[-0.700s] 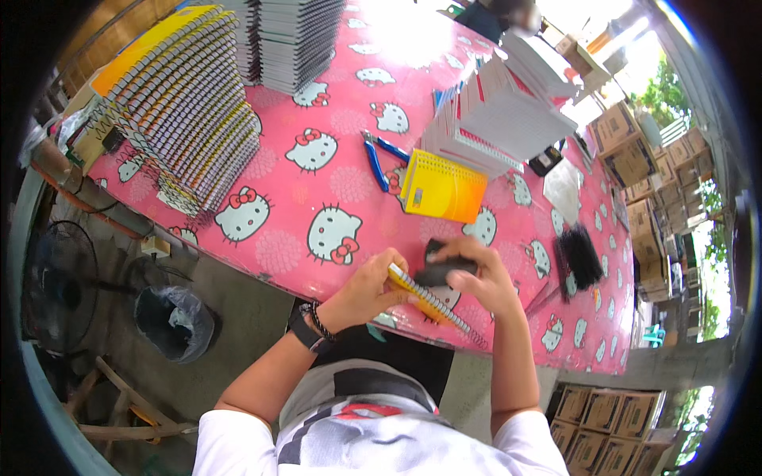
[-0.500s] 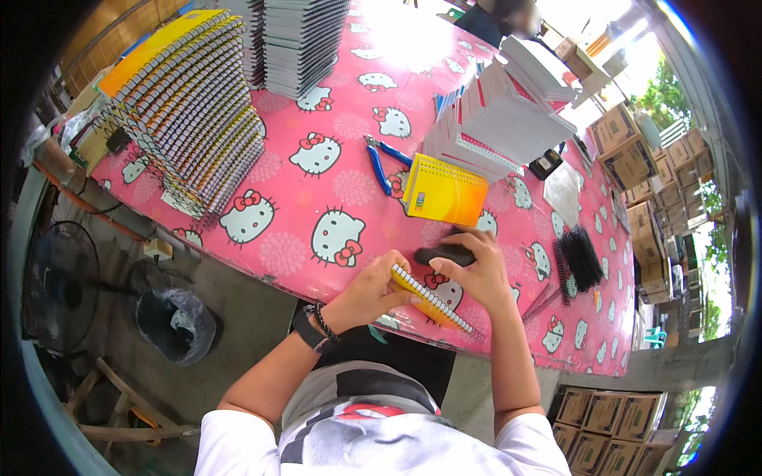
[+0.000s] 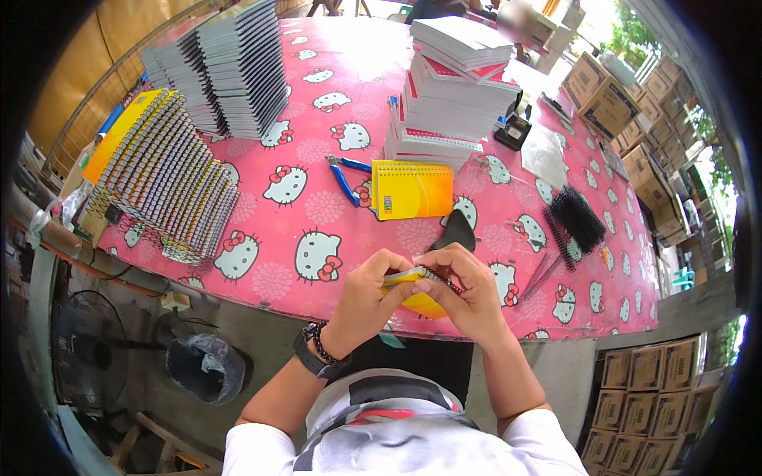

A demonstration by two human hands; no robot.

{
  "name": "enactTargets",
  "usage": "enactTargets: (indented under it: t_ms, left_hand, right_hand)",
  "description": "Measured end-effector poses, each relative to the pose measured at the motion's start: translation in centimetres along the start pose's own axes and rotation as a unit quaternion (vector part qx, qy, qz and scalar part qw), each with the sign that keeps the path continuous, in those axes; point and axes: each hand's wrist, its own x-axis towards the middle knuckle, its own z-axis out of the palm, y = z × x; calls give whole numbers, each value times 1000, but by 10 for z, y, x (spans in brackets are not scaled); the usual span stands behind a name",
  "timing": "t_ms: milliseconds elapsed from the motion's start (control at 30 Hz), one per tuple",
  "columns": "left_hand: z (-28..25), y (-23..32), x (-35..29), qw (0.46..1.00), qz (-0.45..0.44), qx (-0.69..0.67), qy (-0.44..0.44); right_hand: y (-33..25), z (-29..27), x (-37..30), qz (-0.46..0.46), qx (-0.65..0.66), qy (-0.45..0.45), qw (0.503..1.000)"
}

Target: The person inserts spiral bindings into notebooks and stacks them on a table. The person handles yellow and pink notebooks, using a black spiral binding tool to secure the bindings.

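Near the table's front edge, a small yellow notebook [image 3: 426, 304] with a wire spiral along one edge is held up between both of my hands. My left hand [image 3: 371, 297] grips its left end, thumb on the yellow cover. My right hand [image 3: 464, 292] pinches the spiral edge on the other side; the fingers partly hide the coil. Just beyond my fingers lies a dark, curved tool [image 3: 456, 232], touched by neither hand. Past it are a yellow-orange pad of punched covers [image 3: 413, 190] and blue-handled cutting pliers [image 3: 346, 178].
Spiral-bound yellow notebooks [image 3: 163, 174] form a tall stack on the left, with grey bound stacks [image 3: 242, 71] behind. White punched paper blocks [image 3: 444, 99] rise at centre back. Black wire coils [image 3: 578, 220] lie at right. A lined bin [image 3: 205, 369] stands below the left edge.
My right hand has let go of the dark tool and come over to the notebook's spiral edge. The notebook is now tilted up between both hands. The whole view has shifted.
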Motion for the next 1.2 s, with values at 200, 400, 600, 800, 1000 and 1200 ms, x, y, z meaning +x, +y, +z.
enactTargets:
  t_ms: [200,400,600,800,1000,1200]
  left_hand:
    - [-8,19,-8,999,-39,25,8]
    - [-21,27,-10,997,-19,38,58]
    - [-68,40,-7,988,-24,95,123]
    - [-249,126,41,857,182,134,463]
    - [-361,101,39,803,-17,460,379]
    - [-367,98,39,860,-28,400,314]
  right_hand:
    - [-4,3,0,-53,-54,-6,997]
    - [-9,18,9,-133,-61,-25,989]
    - [-21,25,29,-147,-96,-23,984]
    - [44,-10,28,-32,-332,-1,943]
    - [96,-17,3,31,-348,-47,936]
    - [128,-51,-1,15,-400,110,910]
